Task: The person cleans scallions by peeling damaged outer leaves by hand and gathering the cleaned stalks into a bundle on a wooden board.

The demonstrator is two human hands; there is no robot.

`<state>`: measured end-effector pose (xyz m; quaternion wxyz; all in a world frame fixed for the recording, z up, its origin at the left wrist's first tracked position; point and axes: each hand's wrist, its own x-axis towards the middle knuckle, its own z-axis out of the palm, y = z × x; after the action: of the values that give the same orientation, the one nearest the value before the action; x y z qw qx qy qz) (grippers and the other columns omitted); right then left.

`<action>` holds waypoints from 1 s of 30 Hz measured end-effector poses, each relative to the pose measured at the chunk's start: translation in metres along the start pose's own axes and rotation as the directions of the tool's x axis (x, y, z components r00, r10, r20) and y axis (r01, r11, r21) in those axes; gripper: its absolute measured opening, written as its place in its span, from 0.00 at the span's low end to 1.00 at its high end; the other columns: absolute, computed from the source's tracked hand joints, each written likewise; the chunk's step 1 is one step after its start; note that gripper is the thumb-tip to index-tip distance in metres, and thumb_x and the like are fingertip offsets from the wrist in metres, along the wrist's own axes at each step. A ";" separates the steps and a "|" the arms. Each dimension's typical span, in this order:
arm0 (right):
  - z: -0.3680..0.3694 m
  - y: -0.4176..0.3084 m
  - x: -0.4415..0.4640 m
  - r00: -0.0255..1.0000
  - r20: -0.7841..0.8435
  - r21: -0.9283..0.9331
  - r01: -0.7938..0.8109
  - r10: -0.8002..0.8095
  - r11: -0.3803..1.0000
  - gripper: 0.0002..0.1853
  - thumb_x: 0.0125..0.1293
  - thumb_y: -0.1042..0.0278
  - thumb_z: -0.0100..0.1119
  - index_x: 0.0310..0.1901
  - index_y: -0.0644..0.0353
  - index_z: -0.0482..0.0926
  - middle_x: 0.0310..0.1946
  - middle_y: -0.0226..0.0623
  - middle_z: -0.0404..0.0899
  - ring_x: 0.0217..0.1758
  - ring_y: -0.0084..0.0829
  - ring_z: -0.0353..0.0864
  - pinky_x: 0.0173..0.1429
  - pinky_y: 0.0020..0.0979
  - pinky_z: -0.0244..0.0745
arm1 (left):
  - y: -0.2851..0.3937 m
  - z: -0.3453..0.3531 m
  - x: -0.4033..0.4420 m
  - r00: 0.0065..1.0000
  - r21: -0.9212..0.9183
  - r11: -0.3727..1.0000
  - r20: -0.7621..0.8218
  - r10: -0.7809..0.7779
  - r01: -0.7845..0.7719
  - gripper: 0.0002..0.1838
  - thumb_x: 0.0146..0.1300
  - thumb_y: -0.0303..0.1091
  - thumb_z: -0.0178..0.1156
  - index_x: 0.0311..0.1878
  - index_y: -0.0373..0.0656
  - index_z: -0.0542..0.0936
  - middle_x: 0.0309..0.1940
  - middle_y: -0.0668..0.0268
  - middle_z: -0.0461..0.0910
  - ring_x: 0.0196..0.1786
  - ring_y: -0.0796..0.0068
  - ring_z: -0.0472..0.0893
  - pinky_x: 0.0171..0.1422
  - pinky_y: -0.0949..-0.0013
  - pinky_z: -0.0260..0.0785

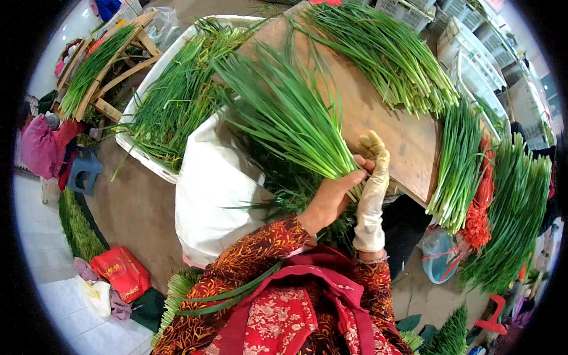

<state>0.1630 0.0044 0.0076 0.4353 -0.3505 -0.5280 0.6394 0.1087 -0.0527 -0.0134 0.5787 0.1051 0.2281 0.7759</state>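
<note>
A fanned bunch of garlic chives [290,118] is in my bare left hand [337,192], its fingers wrapped round the pale stem ends. The green leaves point up and to the left, partly over the wooden board [390,145]. My right hand [376,157], in a thin cream glove, is just right of the stems, close against my left fingertips. Its fingers reach upward, slightly bent, and appear to hold nothing. Below the bunch, a white sack [204,195] gapes with dark green leaves inside. A few long leaves [231,302] lie across my left sleeve.
More chives [384,53] lie on the board's far side, with further bundles [455,165] at its right edge beside red ties [479,207]. A white tub [148,165] of loose leaves stands left. A wooden rack [109,71], blue stool [84,170] and crates [405,13] surround the area.
</note>
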 end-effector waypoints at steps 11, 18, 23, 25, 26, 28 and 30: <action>-0.034 -0.080 -0.029 0.694 0.614 -0.670 0.206 0.375 0.714 0.31 0.49 0.44 0.61 0.47 0.63 0.71 0.34 0.48 0.78 0.39 0.47 0.78 0.42 0.38 0.71 | 0.023 0.004 -0.034 0.976 0.449 0.893 0.191 -0.104 0.007 0.09 0.58 0.28 0.54 0.42 0.41 0.72 0.58 0.61 0.64 0.57 0.75 0.64 0.62 0.71 0.54; -0.057 -0.086 -0.055 0.405 0.746 -0.436 -0.303 0.528 0.848 0.16 0.53 0.56 0.64 0.31 0.62 0.77 0.21 0.28 0.76 0.24 0.20 0.72 0.28 0.22 0.66 | 0.027 0.037 -0.054 0.887 0.544 0.834 0.425 -0.180 -0.091 0.10 0.51 0.33 0.62 0.35 0.43 0.73 0.57 0.58 0.63 0.62 0.68 0.60 0.66 0.62 0.49; -0.078 -0.093 -0.077 0.435 0.799 -0.142 -0.535 0.415 0.833 0.16 0.58 0.55 0.59 0.29 0.61 0.74 0.19 0.29 0.73 0.21 0.23 0.72 0.27 0.21 0.69 | 0.025 0.067 -0.044 0.687 0.383 0.913 0.627 -0.368 0.139 0.15 0.49 0.36 0.64 0.39 0.42 0.72 0.44 0.56 0.75 0.65 0.57 0.58 0.68 0.51 0.45; -0.091 -0.094 -0.085 0.508 0.811 -0.078 -0.398 0.291 0.914 0.21 0.62 0.50 0.51 0.25 0.62 0.73 0.15 0.29 0.70 0.19 0.25 0.70 0.27 0.22 0.65 | 0.014 0.080 -0.027 0.551 0.273 0.946 0.769 -0.323 0.174 0.31 0.48 0.38 0.64 0.55 0.42 0.64 0.43 0.57 0.74 0.62 0.52 0.63 0.69 0.51 0.44; -0.100 -0.100 -0.083 0.535 0.801 -0.041 -0.397 0.268 0.917 0.20 0.63 0.51 0.50 0.24 0.61 0.72 0.14 0.29 0.68 0.18 0.24 0.68 0.25 0.22 0.63 | 0.006 0.089 -0.017 0.516 0.225 0.940 0.790 -0.330 0.257 0.33 0.48 0.38 0.66 0.55 0.42 0.61 0.43 0.57 0.74 0.61 0.52 0.64 0.70 0.49 0.37; -0.118 -0.115 -0.085 0.574 0.746 0.074 -0.576 0.338 0.814 0.14 0.64 0.59 0.50 0.28 0.61 0.71 0.13 0.29 0.65 0.17 0.24 0.65 0.22 0.25 0.60 | -0.014 0.109 0.004 0.446 0.130 0.921 0.844 -0.298 0.368 0.41 0.49 0.41 0.66 0.61 0.42 0.53 0.45 0.58 0.73 0.59 0.53 0.66 0.69 0.42 0.36; -0.136 -0.129 -0.079 0.697 0.627 0.152 -0.548 0.349 0.822 0.15 0.63 0.57 0.51 0.28 0.61 0.69 0.12 0.26 0.61 0.15 0.22 0.63 0.22 0.25 0.61 | -0.031 0.137 0.023 0.467 0.086 0.902 0.833 -0.298 0.423 0.45 0.50 0.42 0.65 0.66 0.44 0.47 0.45 0.61 0.72 0.56 0.58 0.69 0.64 0.41 0.51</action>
<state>0.3406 -0.0103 0.1068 0.1354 -0.1839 -0.4165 0.8800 0.1859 0.0077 0.0890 0.7724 0.3689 -0.1071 0.5059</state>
